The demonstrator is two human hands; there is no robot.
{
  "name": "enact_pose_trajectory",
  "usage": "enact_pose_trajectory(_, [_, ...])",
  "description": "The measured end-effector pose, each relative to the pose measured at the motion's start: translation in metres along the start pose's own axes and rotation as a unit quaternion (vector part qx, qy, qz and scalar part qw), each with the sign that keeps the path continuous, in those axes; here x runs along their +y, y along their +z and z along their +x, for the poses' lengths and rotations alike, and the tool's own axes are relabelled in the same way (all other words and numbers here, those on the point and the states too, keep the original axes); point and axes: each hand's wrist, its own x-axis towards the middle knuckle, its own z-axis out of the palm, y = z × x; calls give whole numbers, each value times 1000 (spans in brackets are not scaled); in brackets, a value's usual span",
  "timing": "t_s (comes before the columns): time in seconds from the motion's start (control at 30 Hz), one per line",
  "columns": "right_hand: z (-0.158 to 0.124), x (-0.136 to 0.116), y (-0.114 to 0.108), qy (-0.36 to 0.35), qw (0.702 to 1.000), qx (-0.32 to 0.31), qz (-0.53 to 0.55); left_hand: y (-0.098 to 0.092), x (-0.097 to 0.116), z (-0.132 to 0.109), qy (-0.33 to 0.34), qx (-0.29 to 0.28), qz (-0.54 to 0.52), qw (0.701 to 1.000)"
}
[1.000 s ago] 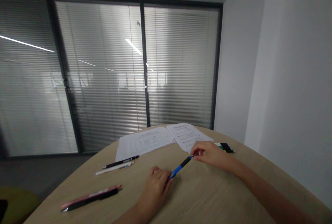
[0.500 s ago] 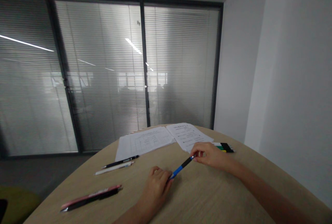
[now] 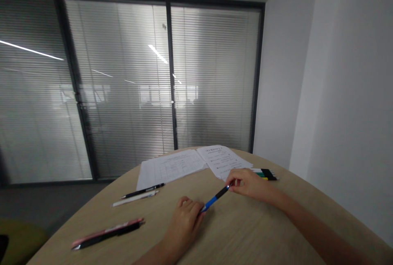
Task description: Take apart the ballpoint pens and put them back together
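A blue-and-black pen (image 3: pixel 215 198) lies slanted between my hands, a little above the wooden tabletop. My left hand (image 3: pixel 184 224) curls over its lower end, and my right hand (image 3: pixel 248 185) pinches its tip between thumb and fingers. Right of the pen tip, printed papers (image 3: pixel 196 165) lie on the table, with one sheet's corner just beyond my right fingers. Beyond my right hand is a small set of colored markers (image 3: pixel 265 174).
A black pen (image 3: pixel 143 192) and a white pen (image 3: pixel 135 199) lie left of my hands, and a pink-and-black pen pair (image 3: pixel 107 233) lies nearer. The pale round table (image 3: pixel 245 236) curves away to a floor. Glass panels with blinds stand behind it.
My right hand has shifted slightly down from the paper, showing more of the markers. The pen and my left hand have barely moved.
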Motion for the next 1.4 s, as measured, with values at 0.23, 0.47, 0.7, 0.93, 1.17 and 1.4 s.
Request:
enact_pose_trajectory(0.23, [1, 2, 2, 23, 1000, -13, 12, 1, 0, -1, 3, -3, 3, 1000])
enact_pose_trajectory(0.47, [0, 1, 2, 34, 999, -16, -8, 0, 0, 0, 8, 3, -4, 1000])
enact_pose_trajectory(0.7, [-1, 2, 6, 44, 998, -25, -45, -2, 2, -1, 21, 7, -4, 1000])
enact_pose_trajectory(0.93, [-2, 5, 11, 65, 995, -40, -57, 0, 1, 0, 40, 23, 2, 999])
enact_pose_trajectory(1.17, [-3, 1, 12, 124, 989, -46, -72, -1, 2, -1, 46, 23, 3, 999])
enact_pose_trajectory(1.4, [-3, 9, 0, 62, 997, -29, 41, 0, 0, -1, 24, 12, -7, 1000])
